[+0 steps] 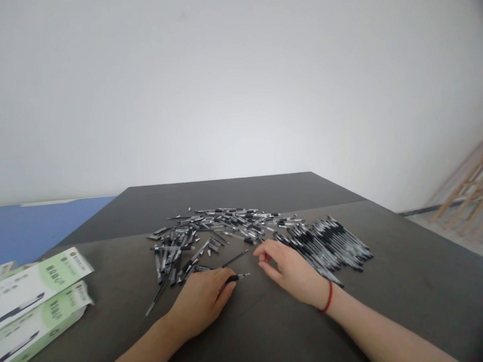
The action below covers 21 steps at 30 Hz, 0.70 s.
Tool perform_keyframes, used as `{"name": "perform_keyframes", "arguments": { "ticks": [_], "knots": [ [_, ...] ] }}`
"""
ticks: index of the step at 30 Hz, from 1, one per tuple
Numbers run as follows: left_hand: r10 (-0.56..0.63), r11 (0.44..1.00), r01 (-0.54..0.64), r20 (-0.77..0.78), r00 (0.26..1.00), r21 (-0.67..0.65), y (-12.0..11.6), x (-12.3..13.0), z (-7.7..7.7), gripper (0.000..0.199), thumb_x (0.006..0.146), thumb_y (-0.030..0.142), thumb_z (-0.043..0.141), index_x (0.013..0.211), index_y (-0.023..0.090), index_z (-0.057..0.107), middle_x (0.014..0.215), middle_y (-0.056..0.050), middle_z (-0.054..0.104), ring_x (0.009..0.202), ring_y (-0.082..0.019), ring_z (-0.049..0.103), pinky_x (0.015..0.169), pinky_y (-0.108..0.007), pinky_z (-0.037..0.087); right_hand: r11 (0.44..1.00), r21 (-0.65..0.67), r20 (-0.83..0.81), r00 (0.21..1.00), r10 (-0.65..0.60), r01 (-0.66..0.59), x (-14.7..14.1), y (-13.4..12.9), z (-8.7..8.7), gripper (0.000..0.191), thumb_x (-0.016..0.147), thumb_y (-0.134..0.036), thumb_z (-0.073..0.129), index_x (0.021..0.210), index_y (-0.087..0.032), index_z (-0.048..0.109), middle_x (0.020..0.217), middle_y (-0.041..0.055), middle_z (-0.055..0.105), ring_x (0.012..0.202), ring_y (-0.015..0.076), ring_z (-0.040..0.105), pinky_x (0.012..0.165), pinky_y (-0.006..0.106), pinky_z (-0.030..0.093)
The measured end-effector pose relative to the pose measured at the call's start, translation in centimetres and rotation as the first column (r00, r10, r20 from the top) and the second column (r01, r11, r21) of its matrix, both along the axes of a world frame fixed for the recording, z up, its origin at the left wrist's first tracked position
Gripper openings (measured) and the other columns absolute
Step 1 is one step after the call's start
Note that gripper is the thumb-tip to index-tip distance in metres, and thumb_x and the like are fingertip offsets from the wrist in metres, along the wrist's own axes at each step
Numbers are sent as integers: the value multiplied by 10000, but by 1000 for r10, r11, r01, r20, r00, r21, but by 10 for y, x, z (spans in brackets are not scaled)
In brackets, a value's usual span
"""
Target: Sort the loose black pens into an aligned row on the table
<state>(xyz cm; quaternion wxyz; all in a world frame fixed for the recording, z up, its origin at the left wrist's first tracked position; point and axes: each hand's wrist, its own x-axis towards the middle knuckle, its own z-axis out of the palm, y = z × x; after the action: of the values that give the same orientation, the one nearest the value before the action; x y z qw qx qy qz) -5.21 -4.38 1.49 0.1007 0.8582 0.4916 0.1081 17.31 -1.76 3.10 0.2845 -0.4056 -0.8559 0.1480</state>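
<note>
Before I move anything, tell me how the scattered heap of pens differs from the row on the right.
The scattered heap has parts crossing at many angles; the row lies side by side, mostly slanting one way. The scattered heap mixes in short loose pieces, while the row looks made of long pens. The scattered heap spreads wider; the row is more compact. Both are black and clear, lying on the dark table.

left hand (208,296) curled closed, right hand (288,267) loosely open.
</note>
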Motion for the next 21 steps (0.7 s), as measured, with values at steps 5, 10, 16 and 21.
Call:
{"name": "perform_keyframes", "arguments": {
  "ticks": [5, 10, 16, 21],
  "knots": [
    [-49, 999, 49, -7, 999, 2, -2, 0, 2, 250, 928, 315, 364, 1045, 241, 572, 910, -26, 672, 833, -187, 627, 712, -266, 418, 997, -26, 73, 994, 76, -74, -26, 24, 4, 161, 822, -107, 498, 926, -169, 605, 870, 36, 641, 794, 147, 568, 728, 250, 420],
    [-103, 995, 103, -37, 994, 3, -5, -1, 5, 194, 902, 318, 418, 967, 233, 580, 809, -11, 663, 716, -170, 610, 626, -247, 394, 958, -61, 277, 917, 287, -281, -77, 61, 3, 193, 813, -109, 520, 966, -162, 624, 866, 31, 659, 765, 139, 590, 697, 233, 430],
    [-108, 994, 110, -108, 988, 17, -7, -1, 6, 191, 905, 327, 413, 851, 208, 553, 738, -14, 640, 672, -178, 589, 595, -247, 373, 861, 167, 648, 712, 271, -480, -115, 86, -4, 165, 860, -142, 497, 975, -134, 614, 971, 98, 637, 902, 199, 591, 757, 299, 448],
    [-104, 993, 109, -110, 989, 42, -7, -1, 4, 183, 906, 324, 412, 843, 213, 543, 738, -13, 638, 673, -184, 587, 596, -255, 372, 825, 214, 709, 665, 237, -522, -124, 84, -5, 214, 921, -144, 398, 922, -103, 608, 915, 108, 645, 881, 205, 601, 748, 312, 458]
  ]
}}
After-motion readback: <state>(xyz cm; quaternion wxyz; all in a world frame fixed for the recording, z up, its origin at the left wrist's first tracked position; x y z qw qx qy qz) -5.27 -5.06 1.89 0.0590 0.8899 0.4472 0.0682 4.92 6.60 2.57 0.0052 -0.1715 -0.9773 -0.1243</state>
